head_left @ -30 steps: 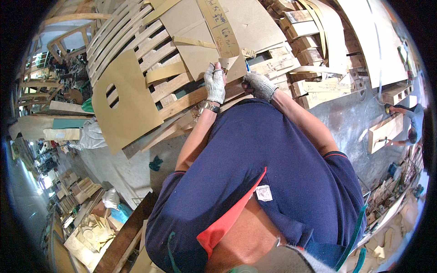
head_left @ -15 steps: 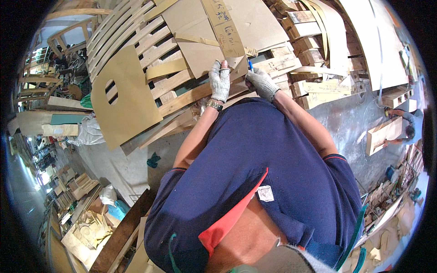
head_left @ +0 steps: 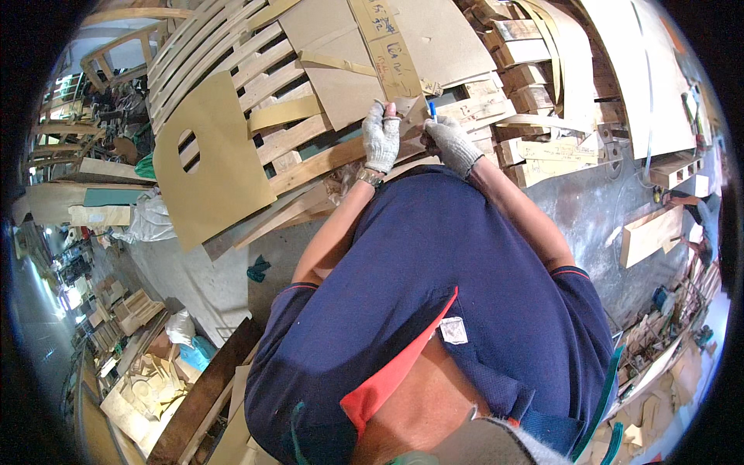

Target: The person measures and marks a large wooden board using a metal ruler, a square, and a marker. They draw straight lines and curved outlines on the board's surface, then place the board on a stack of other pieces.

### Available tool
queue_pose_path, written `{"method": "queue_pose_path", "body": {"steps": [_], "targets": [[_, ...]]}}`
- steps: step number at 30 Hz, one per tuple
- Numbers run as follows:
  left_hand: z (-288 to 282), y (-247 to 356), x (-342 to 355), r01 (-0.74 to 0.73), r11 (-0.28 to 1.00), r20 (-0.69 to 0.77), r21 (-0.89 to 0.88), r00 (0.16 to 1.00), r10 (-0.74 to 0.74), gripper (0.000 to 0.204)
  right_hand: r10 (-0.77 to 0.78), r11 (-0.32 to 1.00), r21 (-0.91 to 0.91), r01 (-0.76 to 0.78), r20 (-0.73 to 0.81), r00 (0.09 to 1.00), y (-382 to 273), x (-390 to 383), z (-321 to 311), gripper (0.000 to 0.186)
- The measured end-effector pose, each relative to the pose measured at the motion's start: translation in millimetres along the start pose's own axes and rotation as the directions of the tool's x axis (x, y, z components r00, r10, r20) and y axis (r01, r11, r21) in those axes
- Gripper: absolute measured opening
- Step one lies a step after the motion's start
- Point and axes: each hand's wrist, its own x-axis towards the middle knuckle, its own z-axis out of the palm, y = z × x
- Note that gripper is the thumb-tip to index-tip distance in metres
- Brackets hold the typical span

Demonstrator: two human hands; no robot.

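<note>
1. Right now, the left hand, in a pale knitted glove with the thumb tip bare, has its grip closed on the near edge of a brown sheet, thumb on top.
2. The right hand, gloved likewise, sits just beside the sheet's right side; its grip is closed round a slim blue pen-like tool, whose blue end stands up above the fingers. Whether its tip touches the sheet is hidden.
3. That brown sheet lies between the two hands, at the near end of a long tan strip bearing dark handwriting.
4. Beneath the strip are broad tan panels, resting on a slatted wooden pallet.
5. To the left, a yellowish panel with an oval hole overlaps the slats, near a short tan strip.
6. A watch circles the left wrist.
7. Well apart on the right, a co-worker is beside a pale wooden piece.
</note>
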Motion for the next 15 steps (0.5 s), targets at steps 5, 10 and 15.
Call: {"method": "queue_pose_path", "body": {"steps": [5,10,15], "targets": [[0.8,2.8,-1.9,-0.033,0.999,-0.015,0.043,0.999,0.034,0.033,0.090,0.982,0.165,-0.087,-0.014,0.996,4.2,5.0,-2.1,0.020],[0.8,3.7,-0.3,0.023,0.999,0.012,0.025,1.000,-0.023,0.032,0.094,0.967,0.234,-0.102,0.045,0.995,6.7,4.0,-7.5,0.019],[-0.4,4.4,-0.7,-0.018,1.000,0.016,0.013,1.000,0.018,0.032,0.105,0.959,0.254,-0.125,0.091,0.990,8.4,7.8,-12.6,0.021]]}}
